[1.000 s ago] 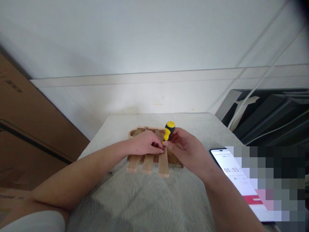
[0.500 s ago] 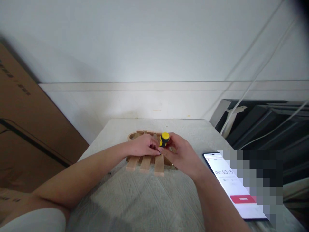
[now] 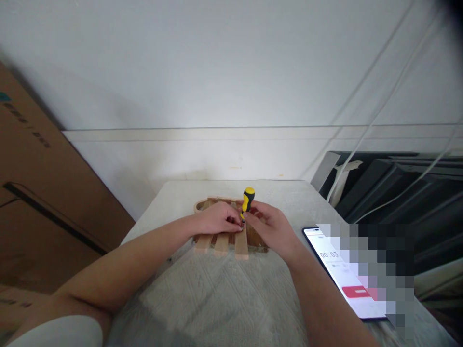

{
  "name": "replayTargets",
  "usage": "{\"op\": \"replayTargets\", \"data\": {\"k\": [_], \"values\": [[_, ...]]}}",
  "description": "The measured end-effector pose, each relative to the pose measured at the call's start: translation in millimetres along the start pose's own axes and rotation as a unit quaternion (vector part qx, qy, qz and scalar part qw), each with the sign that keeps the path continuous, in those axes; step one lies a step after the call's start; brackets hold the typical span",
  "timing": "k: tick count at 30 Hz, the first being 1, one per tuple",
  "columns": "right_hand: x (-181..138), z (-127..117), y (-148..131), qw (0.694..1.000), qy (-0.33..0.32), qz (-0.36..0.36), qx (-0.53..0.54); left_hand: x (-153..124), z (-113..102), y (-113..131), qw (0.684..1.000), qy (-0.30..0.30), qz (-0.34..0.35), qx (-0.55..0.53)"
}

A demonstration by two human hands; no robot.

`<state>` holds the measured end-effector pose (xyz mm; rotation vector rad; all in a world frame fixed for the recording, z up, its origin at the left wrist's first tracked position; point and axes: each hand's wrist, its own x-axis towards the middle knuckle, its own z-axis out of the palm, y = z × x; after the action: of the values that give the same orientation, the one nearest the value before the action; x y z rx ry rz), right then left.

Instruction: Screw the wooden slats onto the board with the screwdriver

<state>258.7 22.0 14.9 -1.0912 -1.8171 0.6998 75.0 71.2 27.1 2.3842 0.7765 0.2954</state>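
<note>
My right hand [image 3: 271, 225] grips a short yellow and black screwdriver [image 3: 248, 200], which stands nearly upright with its tip pointing down at a wooden slat [image 3: 241, 246]. My left hand [image 3: 221, 218] rests on the wooden piece, its fingertips pinched together beside the screwdriver's tip. Whatever those fingers pinch is too small to make out. Under both hands lies a wooden frame [image 3: 198, 206] with a rounded left end and several light slats across it; their ends stick out toward me. My hands cover much of its middle.
A grey patterned cloth [image 3: 224, 289] covers the table. At the right lies a phone [image 3: 336, 270] with a timer on its screen, partly blurred out. A large cardboard box [image 3: 54, 183] leans at the left, dark panels [image 3: 398, 188] stand at the right, and a white wall [image 3: 231, 72] rises behind.
The screwdriver has tipped more upright, showing more of its handle and its lower end. My left hand has stayed by the tip. The whole view has shifted slightly.
</note>
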Motion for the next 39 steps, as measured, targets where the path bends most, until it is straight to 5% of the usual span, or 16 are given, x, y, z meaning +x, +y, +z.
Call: {"op": "replayTargets", "data": {"k": [7,14,20,28,32,39], "values": [[3,7,-2,0.994,0.075,0.075,0.010,1,1,-4,1.000,-0.007,0.001,-0.008],[-1,11,0,0.995,0.036,0.045,0.086,2,0,-1,1.000,-0.006,-0.017,0.008],[1,8,5,0.998,0.057,0.007,0.007,2,0,-3,1.000,-0.015,-0.008,0.012],[1,11,-9,0.992,0.078,0.086,0.056,2,-1,-2,1.000,-0.005,0.004,-0.007],[-1,12,-4,0.991,0.050,0.050,0.111,3,-1,-4,1.000,-0.015,0.000,0.024],[0,16,-2,0.997,0.010,-0.075,0.015,4,4,-16,0.999,0.034,0.040,0.006]]}}
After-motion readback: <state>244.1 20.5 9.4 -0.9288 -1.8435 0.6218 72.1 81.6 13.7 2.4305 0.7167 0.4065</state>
